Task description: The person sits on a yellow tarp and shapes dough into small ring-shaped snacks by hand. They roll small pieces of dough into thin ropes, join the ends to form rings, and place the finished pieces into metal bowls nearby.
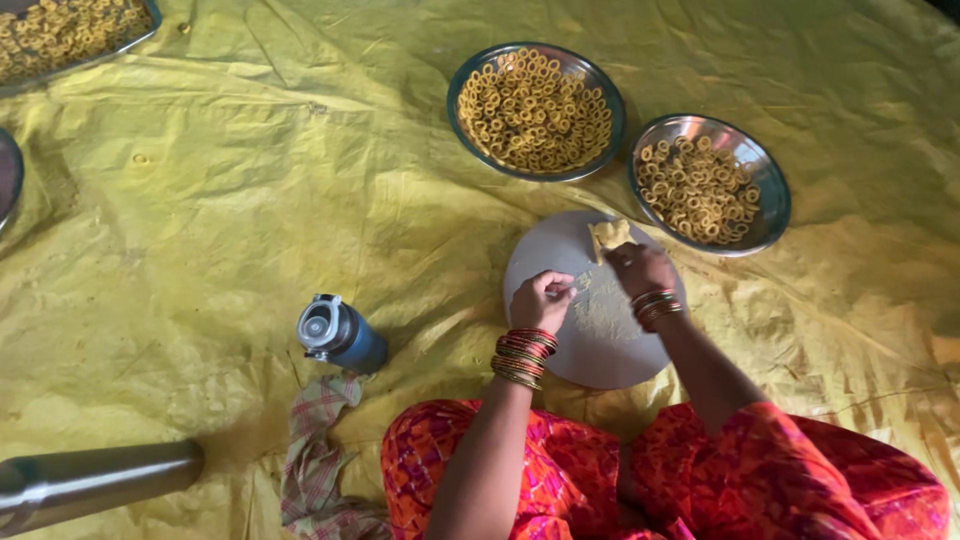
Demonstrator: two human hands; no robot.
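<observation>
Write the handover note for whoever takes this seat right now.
Left hand: fingers pinched on a small bit of dough over the round board.
Right hand: on the dough lump at the board's far edge.
Done: dough rings fill the larger steel bowl; the smaller steel bowl is partly filled. A tray of rings sits far left.
Left: the lump is not yet used up.
Nearby: blue flask, checked cloth, all on the yellow sheet.

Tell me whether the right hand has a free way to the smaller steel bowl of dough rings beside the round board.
Probably yes. The right hand rests at the far edge of the round grey board, holding a lump of dough, and the smaller steel bowl sits just beyond with nothing between them.
</observation>
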